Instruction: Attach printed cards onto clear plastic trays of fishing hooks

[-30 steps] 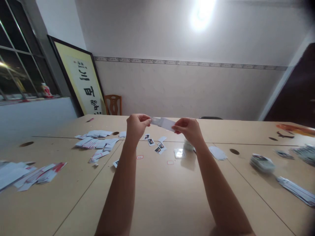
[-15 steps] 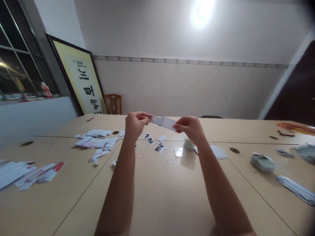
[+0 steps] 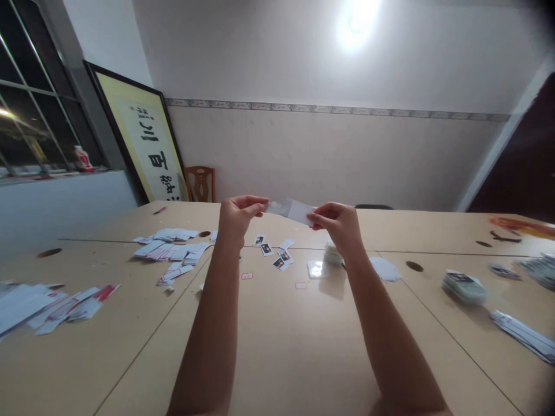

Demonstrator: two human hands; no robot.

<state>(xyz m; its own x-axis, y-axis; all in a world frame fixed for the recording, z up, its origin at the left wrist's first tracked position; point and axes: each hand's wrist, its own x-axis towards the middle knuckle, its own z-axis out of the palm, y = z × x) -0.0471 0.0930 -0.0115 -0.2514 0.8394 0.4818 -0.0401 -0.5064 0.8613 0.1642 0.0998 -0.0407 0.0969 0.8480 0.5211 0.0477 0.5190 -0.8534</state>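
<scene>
Above the table, my left hand (image 3: 236,221) pinches one end of a small clear plastic sleeve (image 3: 276,206) between thumb and fingers. My right hand (image 3: 341,226) grips the outer end of a white card (image 3: 300,212). Sleeve and card meet between my hands; I cannot tell whether the card's edge is inside the sleeve or only against it. Below them, several small photo cards (image 3: 266,249) lie loosely on the table. Near my right wrist are a shiny clear packet (image 3: 317,269) and a stack of clear sleeves (image 3: 332,254).
Piles of white and red paper slips (image 3: 171,251) lie left, with more papers (image 3: 26,306) at the far left. A photo-topped stack (image 3: 463,288) and a long paper bundle (image 3: 522,335) are right. Two red-bordered labels (image 3: 247,276) lie in the middle of the table (image 3: 286,346).
My right hand has shifted slightly to the right. The white card is tilted a little more, and its overlap with the sleeve looks smaller. My left hand still holds the sleeve.
</scene>
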